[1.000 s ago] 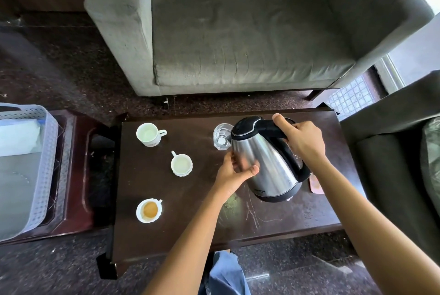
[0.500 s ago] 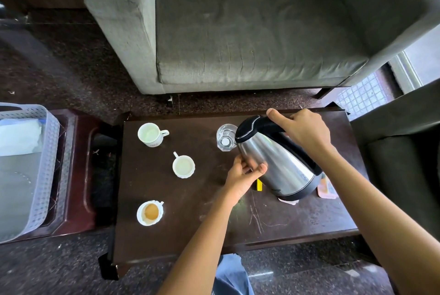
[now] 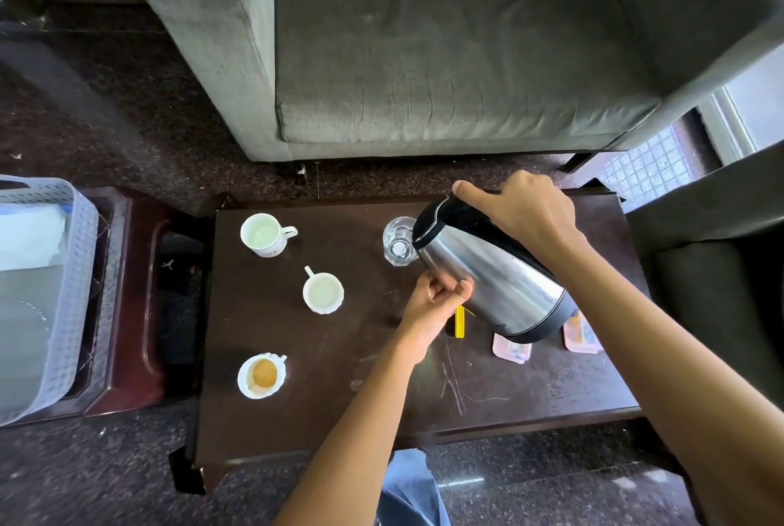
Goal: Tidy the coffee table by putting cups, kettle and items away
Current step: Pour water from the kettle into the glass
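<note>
Head view: two hands at a tilted stainless-steel kettle with black lid and handle (image 3: 492, 283), over the dark wooden coffee table (image 3: 339, 419).

The right hand (image 3: 526, 211) grips the black handle, thumb laid along the lid. The left hand (image 3: 432, 305) is curled with its knuckles against the steel wall; I cannot tell whether it pinches anything. The kettle's lid end leans toward a clear drinking glass (image 3: 399, 241) just beyond the left hand. A small yellow object (image 3: 459, 322) lies just right of the left hand, and two pink coasters (image 3: 511, 349) sit under the right forearm, possibly touching the kettle's base. Left of the left hand stand two empty white cups (image 3: 265, 235) and a white cup of brown drink (image 3: 261, 375).
</note>
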Motion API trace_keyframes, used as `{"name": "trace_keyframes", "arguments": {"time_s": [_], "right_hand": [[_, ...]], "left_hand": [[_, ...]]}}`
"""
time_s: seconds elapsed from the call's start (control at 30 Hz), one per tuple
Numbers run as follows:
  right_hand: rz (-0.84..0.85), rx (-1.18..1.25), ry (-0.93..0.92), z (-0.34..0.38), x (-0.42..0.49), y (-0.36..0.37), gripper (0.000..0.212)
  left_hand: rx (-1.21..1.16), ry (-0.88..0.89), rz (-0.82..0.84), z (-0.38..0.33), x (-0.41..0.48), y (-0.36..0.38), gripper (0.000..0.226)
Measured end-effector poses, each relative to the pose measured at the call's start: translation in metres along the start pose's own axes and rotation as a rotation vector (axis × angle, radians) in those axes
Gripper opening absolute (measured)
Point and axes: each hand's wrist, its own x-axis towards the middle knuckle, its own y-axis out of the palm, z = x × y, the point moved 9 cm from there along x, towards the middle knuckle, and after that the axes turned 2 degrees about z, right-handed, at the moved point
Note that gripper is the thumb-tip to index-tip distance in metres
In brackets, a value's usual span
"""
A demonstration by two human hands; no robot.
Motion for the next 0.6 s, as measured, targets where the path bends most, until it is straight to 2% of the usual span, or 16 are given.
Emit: {"name": "trace_keyframes", "arguments": {"time_s": [0.13,0.27,0.43,0.53,0.6], "right_hand": [[0.022,-0.009,-0.006,0.003,0.005,0.001,0.075],[0.033,-0.007,-0.005,0.004,0.008,-0.002,0.074],[0.025,-0.02,-0.004,0.006,0.01,-0.007,0.074],[0.023,-0.022,-0.005,0.008,0.012,-0.01,0.074],[0.022,-0.023,-0.005,0.009,0.013,-0.011,0.075]], "left_hand": [[0.001,0.0,-0.014,-0.002,-0.001,0.0,0.033],[-0.033,-0.003,-0.032,-0.007,-0.003,0.002,0.043],[-0.046,0.008,-0.042,-0.013,-0.006,0.005,0.041],[-0.06,0.018,-0.036,-0.018,-0.008,0.009,0.029],[-0.061,0.019,-0.044,-0.02,-0.008,0.01,0.036]]}}
